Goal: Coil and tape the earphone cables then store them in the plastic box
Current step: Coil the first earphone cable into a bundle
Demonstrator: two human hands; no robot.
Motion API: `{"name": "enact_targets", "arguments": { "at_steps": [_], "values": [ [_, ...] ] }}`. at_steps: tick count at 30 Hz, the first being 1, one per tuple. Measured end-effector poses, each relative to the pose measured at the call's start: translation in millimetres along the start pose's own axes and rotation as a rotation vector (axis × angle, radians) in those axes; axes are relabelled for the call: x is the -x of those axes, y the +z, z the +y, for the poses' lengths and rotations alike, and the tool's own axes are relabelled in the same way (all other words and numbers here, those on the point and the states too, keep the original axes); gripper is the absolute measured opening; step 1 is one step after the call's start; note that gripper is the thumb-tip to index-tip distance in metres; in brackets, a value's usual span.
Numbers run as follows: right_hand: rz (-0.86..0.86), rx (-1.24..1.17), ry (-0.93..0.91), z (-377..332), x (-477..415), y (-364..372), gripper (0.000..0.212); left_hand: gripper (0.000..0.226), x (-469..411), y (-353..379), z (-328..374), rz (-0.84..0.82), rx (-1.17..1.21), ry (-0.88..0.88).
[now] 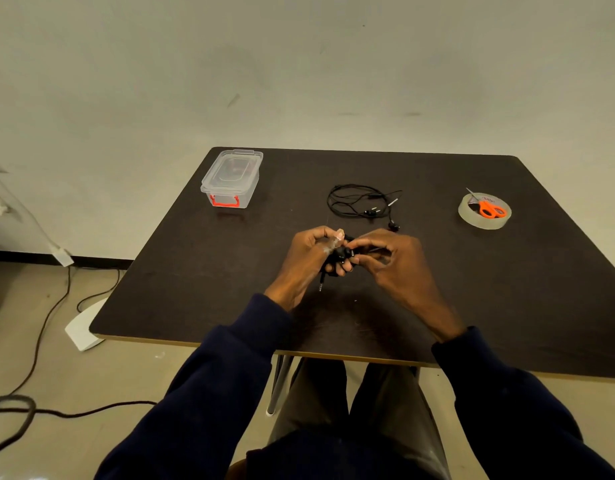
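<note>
Over the middle of the dark table (507, 306), my left hand (308, 259) grips a coiled black earphone cable (341, 255), whose jack plug hangs below the fingers. A strip of clear tape (338, 236) sticks up from my left thumb. My right hand (391, 259) pinches the coil from the right side. A second black earphone cable (363, 202) lies loose and tangled on the table just beyond my hands. The clear plastic box (231, 178) with red latches stands with its lid on at the far left corner.
A roll of clear tape (483, 216) lies at the far right of the table, with orange-handled scissors (489, 207) resting on top of it. Cables trail across the floor (39, 358) to the left of the table.
</note>
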State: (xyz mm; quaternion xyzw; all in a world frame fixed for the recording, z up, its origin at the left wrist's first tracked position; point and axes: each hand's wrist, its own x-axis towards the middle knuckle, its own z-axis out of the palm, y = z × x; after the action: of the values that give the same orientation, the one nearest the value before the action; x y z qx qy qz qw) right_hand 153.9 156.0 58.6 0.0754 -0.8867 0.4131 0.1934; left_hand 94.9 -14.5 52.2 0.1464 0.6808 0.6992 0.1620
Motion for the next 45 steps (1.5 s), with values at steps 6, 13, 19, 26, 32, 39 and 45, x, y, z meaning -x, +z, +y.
{"name": "enact_targets", "arguments": {
  "at_steps": [6, 13, 19, 26, 32, 39, 45],
  "values": [
    [-0.012, 0.155, -0.154, -2, -1, -2, 0.031, 0.029, 2, -3, 1, -0.025, -0.032, 0.035],
    [-0.021, 0.274, -0.26, -2, 0, -4, 0.025, 0.022, 4, -3, -4, -0.049, -0.077, 0.038],
    [-0.087, 0.134, -0.277, -1, -3, -5, 0.025, 0.023, 4, -2, -5, -0.043, -0.076, 0.056],
    [0.065, -0.438, -0.023, 7, 1, -6, 0.015, 0.024, 7, -2, 0, -0.059, -0.011, 0.069],
    [0.169, -0.673, 0.22, 6, -3, -4, 0.027, 0.023, 9, 3, 4, -0.113, -0.002, 0.077],
    [0.339, -0.603, 0.173, -9, -8, 2, 0.025, 0.029, 9, 2, 7, -0.198, -0.002, -0.001],
    [0.369, -0.672, 0.23, -6, -12, 6, 0.028, 0.034, 6, 4, 12, -0.237, -0.042, -0.034]
  ]
}}
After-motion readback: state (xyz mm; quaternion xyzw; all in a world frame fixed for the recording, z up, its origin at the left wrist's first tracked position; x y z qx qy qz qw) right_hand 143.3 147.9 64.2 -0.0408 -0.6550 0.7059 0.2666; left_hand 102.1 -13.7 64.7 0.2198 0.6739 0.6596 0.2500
